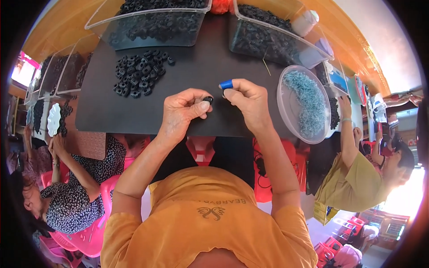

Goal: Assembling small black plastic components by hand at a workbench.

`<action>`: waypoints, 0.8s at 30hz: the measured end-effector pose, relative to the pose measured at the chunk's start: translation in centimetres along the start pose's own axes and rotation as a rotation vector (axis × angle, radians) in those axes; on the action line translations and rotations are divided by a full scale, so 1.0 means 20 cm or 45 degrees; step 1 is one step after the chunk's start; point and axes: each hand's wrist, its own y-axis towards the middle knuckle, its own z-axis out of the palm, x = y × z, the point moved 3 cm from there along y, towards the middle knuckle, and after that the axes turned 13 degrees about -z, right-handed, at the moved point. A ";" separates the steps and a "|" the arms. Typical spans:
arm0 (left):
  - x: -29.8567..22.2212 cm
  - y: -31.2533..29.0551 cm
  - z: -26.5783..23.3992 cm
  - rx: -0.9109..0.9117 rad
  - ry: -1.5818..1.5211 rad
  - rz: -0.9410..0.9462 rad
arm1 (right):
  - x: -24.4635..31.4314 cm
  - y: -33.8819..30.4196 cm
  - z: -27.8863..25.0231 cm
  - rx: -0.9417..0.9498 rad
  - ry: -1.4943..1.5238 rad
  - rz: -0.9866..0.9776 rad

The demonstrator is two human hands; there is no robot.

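Note:
Over the near part of the dark table [201, 67], my left hand [183, 109] pinches a small black plastic part [208, 99] with a round opening, between thumb and fingers. Just to its right, apart from it, my right hand [250, 100] is closed, thumb against index finger. Blue tape [226, 84] wraps that index finger. Whatever lies in the right pinch, if anything, is too small to make out. A pile of similar black parts [140, 71] lies beyond my left hand. Right of my right hand stands a round clear tub [283, 105] of small pale-blue pieces.
Two clear bins, one at the far left [196, 33] and one at the far right [233, 35], hold many black parts. A thin yellowish strip [267, 64] lies near the tub. Co-workers sit on the left [85, 192] and right [353, 178] at neighbouring tables.

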 end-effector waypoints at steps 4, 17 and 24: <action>-0.01 -0.01 0.01 -0.013 0.004 -0.013 | 0.06 -0.03 0.04 -0.049 0.186 0.079; 0.03 -0.05 0.04 -0.040 0.010 0.031 | 0.07 -0.16 0.18 -0.316 0.091 -0.181; 0.04 -0.06 0.05 -0.052 0.009 0.047 | 0.09 -0.15 0.20 -0.363 0.315 -0.089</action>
